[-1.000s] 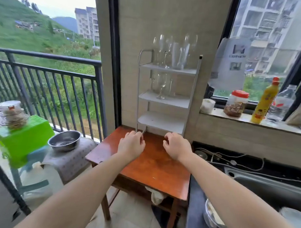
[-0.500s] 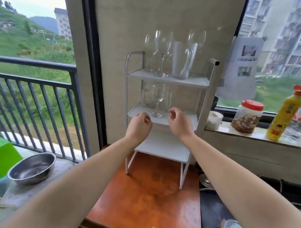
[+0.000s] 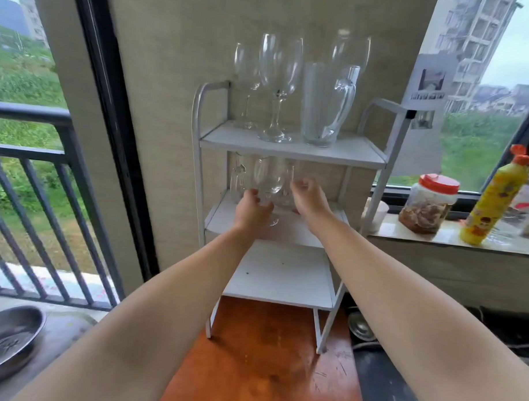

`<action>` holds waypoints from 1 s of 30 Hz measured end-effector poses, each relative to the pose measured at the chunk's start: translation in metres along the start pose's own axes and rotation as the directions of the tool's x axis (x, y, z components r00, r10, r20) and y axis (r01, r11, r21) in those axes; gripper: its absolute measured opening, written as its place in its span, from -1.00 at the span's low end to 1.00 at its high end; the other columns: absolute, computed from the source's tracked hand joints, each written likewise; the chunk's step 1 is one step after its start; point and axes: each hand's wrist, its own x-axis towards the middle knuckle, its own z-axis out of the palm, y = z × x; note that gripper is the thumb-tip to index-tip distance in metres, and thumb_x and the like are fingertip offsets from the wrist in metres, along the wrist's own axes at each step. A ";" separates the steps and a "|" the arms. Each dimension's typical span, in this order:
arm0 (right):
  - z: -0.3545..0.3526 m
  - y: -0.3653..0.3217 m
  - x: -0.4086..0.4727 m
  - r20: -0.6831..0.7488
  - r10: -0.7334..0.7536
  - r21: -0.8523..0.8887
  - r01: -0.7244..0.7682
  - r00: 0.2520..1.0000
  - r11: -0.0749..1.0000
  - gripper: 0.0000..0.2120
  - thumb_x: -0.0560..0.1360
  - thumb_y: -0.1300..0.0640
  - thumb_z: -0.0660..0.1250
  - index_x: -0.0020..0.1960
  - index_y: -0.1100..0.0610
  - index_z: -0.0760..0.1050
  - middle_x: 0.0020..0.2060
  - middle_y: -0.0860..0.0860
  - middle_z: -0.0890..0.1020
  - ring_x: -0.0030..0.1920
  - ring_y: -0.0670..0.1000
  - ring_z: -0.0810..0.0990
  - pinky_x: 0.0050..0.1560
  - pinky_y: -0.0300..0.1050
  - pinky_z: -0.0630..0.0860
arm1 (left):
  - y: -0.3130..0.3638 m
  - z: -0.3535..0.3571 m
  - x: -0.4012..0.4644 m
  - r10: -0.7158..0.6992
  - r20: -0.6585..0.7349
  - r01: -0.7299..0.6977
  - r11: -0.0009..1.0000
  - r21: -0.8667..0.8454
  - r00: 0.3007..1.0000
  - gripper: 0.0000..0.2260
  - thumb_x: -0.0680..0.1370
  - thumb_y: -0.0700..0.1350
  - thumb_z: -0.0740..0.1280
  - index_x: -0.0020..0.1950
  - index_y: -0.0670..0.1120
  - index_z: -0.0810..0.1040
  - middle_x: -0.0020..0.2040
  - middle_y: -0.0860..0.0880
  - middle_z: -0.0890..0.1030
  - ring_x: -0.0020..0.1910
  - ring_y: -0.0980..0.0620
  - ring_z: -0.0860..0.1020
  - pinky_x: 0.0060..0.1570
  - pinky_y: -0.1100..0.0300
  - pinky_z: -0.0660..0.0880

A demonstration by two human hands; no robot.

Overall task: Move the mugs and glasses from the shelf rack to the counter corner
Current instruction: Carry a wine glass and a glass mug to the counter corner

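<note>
A white three-tier shelf rack (image 3: 292, 147) stands on a wooden table against the wall. Its top tier holds several wine glasses (image 3: 278, 80) and a tall glass mug (image 3: 323, 103) with a handle. On the middle tier stands a wine glass (image 3: 270, 178), with a glass mug (image 3: 237, 177) to its left and more glassware behind it. My left hand (image 3: 252, 212) is wrapped around that wine glass's stem. My right hand (image 3: 308, 196) hovers just right of the bowl with its fingers curled and apart, holding nothing. The bottom tier is bare.
The red-brown wooden table (image 3: 261, 356) carries the rack. On the windowsill to the right are a red-lidded jar (image 3: 428, 203), a yellow bottle (image 3: 491, 202) and a small white cup (image 3: 379, 216). A steel bowl (image 3: 6, 338) sits lower left by the balcony railing (image 3: 48, 162).
Both hands rose from the table edge to the middle tier. My left hand has closed on the wine glass stem; the view moved closer to the rack.
</note>
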 end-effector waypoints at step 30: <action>-0.035 -0.005 -0.064 0.018 -0.019 0.218 0.014 1.000 0.976 -0.69 0.62 -0.10 0.05 -0.14 0.08 0.37 -0.31 -0.01 0.37 -0.32 -0.04 0.38 -0.32 -0.14 0.50 | -0.010 -0.018 -0.064 0.171 -0.074 -0.176 0.982 -0.063 0.982 -0.80 0.58 -0.20 0.19 -0.04 -0.28 0.56 -0.15 -0.08 0.62 -0.26 0.08 0.50 -0.33 0.31 0.37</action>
